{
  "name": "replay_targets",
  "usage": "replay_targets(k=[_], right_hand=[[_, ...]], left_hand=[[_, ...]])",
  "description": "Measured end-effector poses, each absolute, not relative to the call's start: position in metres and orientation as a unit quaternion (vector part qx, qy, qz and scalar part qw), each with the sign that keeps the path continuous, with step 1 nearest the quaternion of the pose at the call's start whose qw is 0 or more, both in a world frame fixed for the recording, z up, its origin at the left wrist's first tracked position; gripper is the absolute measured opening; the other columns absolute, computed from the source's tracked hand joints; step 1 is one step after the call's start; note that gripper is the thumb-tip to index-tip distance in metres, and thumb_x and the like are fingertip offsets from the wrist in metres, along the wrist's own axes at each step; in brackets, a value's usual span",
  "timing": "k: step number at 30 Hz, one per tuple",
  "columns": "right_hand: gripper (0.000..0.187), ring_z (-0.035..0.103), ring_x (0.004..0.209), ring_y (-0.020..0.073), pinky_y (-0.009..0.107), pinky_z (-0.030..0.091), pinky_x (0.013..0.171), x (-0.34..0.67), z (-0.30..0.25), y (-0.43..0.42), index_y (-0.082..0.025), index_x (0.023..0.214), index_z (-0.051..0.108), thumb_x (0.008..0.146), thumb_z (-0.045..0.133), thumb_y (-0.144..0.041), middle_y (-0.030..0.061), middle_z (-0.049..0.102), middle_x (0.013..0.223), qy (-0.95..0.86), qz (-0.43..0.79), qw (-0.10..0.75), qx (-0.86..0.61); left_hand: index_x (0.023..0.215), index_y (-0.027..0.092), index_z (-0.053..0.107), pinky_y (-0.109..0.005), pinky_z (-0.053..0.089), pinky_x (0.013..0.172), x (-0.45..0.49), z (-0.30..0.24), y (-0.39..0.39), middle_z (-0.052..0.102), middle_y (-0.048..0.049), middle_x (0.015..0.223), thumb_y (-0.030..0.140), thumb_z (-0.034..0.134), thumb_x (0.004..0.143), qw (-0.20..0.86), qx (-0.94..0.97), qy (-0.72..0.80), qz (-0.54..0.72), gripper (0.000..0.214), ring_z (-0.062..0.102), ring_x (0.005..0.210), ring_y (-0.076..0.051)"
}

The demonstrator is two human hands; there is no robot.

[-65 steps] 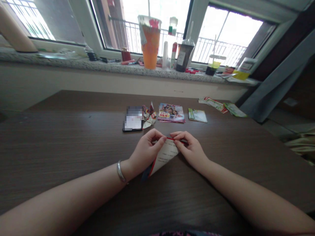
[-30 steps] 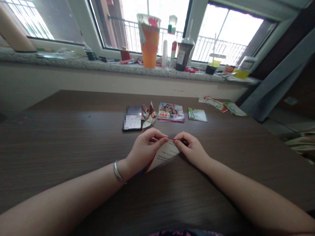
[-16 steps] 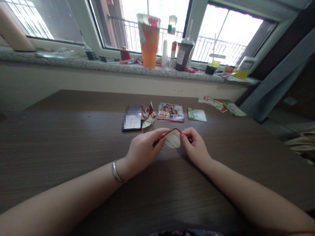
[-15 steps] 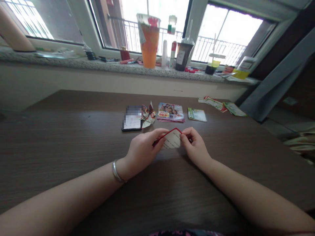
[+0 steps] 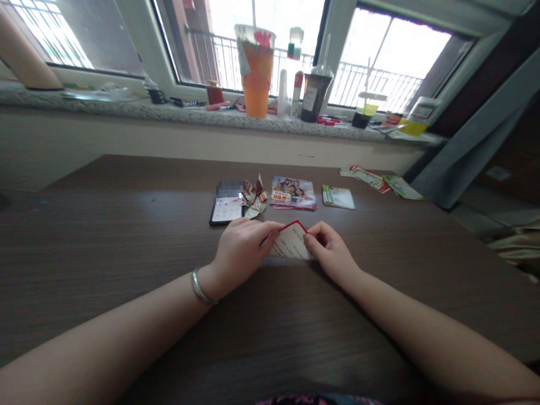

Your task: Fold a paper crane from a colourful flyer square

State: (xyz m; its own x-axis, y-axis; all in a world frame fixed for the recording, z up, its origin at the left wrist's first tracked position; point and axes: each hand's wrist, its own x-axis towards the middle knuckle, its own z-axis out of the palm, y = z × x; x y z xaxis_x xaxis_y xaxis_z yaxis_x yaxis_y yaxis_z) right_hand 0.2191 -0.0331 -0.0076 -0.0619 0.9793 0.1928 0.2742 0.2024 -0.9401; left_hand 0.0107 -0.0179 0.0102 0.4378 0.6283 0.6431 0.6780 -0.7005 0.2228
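Between my hands, just above the dark wooden table (image 5: 139, 270), is a folded piece of paper (image 5: 291, 242), whitish with slanted lines of print and a red upper edge that rises to a point. My left hand (image 5: 242, 250) pinches its left side between thumb and fingers; a silver bangle circles that wrist. My right hand (image 5: 331, 247) is closed on the paper's right side, near the red corner. Beyond my left hand lie a smartphone (image 5: 228, 209) and a folded paper figure (image 5: 254, 199) with pointed flaps, which touches or overlaps the phone's right edge.
Behind the hands lie a stack of printed flyers (image 5: 293, 192) and a small pile of green-and-white papers (image 5: 338, 197). More paper strips (image 5: 371, 179) rest at the far right. Cups and bottles, among them a tall orange drink cup (image 5: 256, 73), crowd the granite windowsill (image 5: 194, 112).
The paper has turned and lowered slightly, showing more of its printed whitish face. My left hand has shifted a little left, and my right hand's grip has moved slightly left.
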Motion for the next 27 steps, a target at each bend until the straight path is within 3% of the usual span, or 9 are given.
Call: replay_targets(k=[3, 7, 12, 21, 27], right_hand=[[0.024, 0.041, 0.059, 0.0130, 0.026, 0.033, 0.056, 0.217, -0.007, -0.034, -0.022, 0.073, 0.046, 0.077, 0.060, -0.041, -0.0034, 0.046, 0.064, -0.612, 0.396, 0.467, -0.501], [0.024, 0.038, 0.058, 0.0122, 0.026, 0.031, 0.054, 0.216, -0.007, -0.036, -0.022, 0.072, 0.045, 0.078, 0.058, -0.042, -0.0042, 0.043, 0.063, -0.609, 0.416, 0.464, -0.491], [0.021, 0.040, 0.060, 0.0124, 0.026, 0.033, 0.057, 0.214, -0.003, -0.040, -0.021, 0.073, 0.047, 0.079, 0.057, -0.038, -0.0038, 0.044, 0.066, -0.627, 0.407, 0.458, -0.482], [0.014, 0.044, 0.064, 0.0132, 0.027, 0.035, 0.062, 0.213, -0.001, -0.043, -0.021, 0.079, 0.055, 0.082, 0.059, -0.033, -0.0025, 0.049, 0.069, -0.655, 0.383, 0.459, -0.462], [0.014, 0.043, 0.063, 0.0128, 0.026, 0.034, 0.059, 0.211, 0.003, -0.048, -0.020, 0.073, 0.053, 0.083, 0.058, -0.029, -0.0021, 0.048, 0.069, -0.674, 0.357, 0.455, -0.460]], left_hand=[[0.096, 0.022, 0.067, -0.030, 0.045, 0.073, 0.012, 0.011, -0.021, 0.072, -0.0011, 0.085, 0.030, 0.057, 0.089, 0.001, -0.845, -0.394, -0.362, 0.014, 0.066, 0.078, -0.017], [0.090, 0.022, 0.065, -0.024, 0.045, 0.062, 0.015, 0.009, -0.026, 0.070, 0.0016, 0.082, 0.030, 0.060, 0.087, -0.139, -0.802, -0.451, -0.365, 0.010, 0.064, 0.071, -0.014], [0.083, 0.019, 0.060, -0.021, 0.046, 0.061, 0.018, 0.010, -0.028, 0.066, 0.0020, 0.078, 0.029, 0.058, 0.086, -0.248, -0.765, -0.452, -0.386, 0.011, 0.060, 0.069, -0.011], [0.080, 0.017, 0.058, -0.021, 0.045, 0.061, 0.023, 0.015, -0.034, 0.061, 0.0018, 0.073, 0.020, 0.055, 0.084, -0.318, -0.761, -0.404, -0.395, 0.006, 0.055, 0.066, -0.009], [0.079, 0.016, 0.056, -0.021, 0.045, 0.063, 0.027, 0.019, -0.038, 0.060, 0.0015, 0.075, 0.013, 0.053, 0.080, -0.333, -0.760, -0.383, -0.406, 0.004, 0.055, 0.068, -0.010]])
